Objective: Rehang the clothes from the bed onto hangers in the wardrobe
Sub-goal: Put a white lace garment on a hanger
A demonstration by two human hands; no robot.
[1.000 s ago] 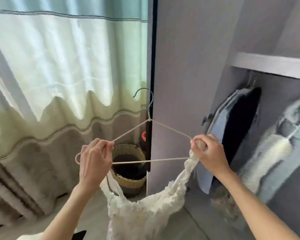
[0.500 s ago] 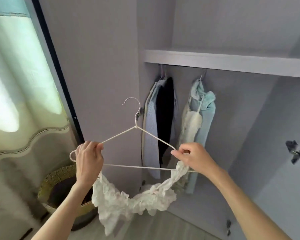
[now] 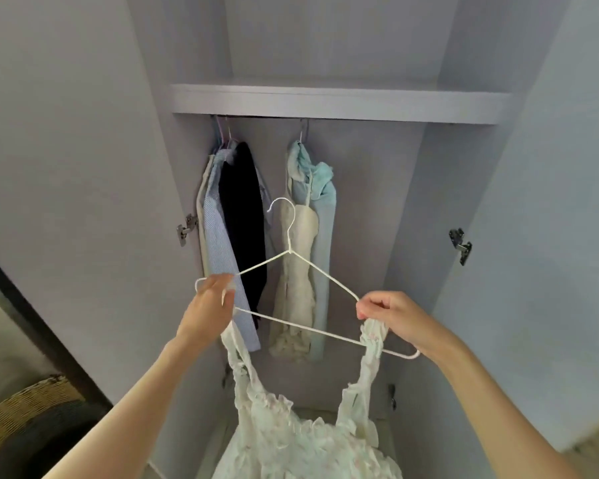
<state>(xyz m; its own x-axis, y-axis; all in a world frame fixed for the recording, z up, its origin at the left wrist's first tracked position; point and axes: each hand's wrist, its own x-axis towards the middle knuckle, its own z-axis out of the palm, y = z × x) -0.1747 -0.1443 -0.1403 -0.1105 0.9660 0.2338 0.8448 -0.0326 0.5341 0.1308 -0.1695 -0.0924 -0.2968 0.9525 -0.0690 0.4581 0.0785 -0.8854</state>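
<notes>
My left hand [image 3: 210,307] has its fingers curled around the left end of the white wire hanger [image 3: 293,271], pinching that end together with one strap of the white ruffled dress [image 3: 291,437]. My right hand [image 3: 393,318] has fingers curled tight on the hanger's right shoulder, gripping the wire and the bunched top of the other strap. The hanger tilts, its left end higher and its right end lower, the hook pointing up toward the shelf [image 3: 339,102]. The dress hangs from both straps below the hanger's bottom bar, its body falling toward the lower edge of my view, in front of the open wardrobe [image 3: 325,39].

Behind the hanger, under the shelf, clothes hang already: a striped blue shirt [image 3: 218,243] and a dark garment [image 3: 244,219] near the left wall, then a cream dress [image 3: 300,271] with a pale blue piece [image 3: 322,209] just beside it. At the lower left corner of my view sits a woven basket [image 3: 21,406].
</notes>
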